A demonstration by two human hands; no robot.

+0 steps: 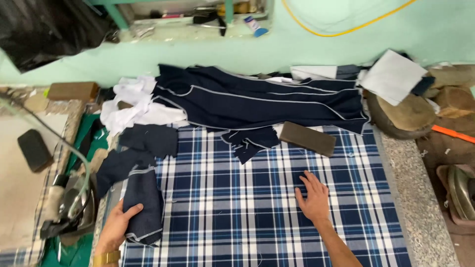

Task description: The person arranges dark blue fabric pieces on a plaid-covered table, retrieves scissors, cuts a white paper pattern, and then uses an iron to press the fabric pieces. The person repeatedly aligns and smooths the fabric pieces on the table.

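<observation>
Left hand (115,228) grips a folded navy fabric piece (143,205) at the counter's (257,207) plaid edge. Right hand (312,197) lies open, flat on the plaid.

Tailor workshop: pressing table w/ plaid cover (257,217), iron (69,210), cut cloth pcs (257,101)
</observation>
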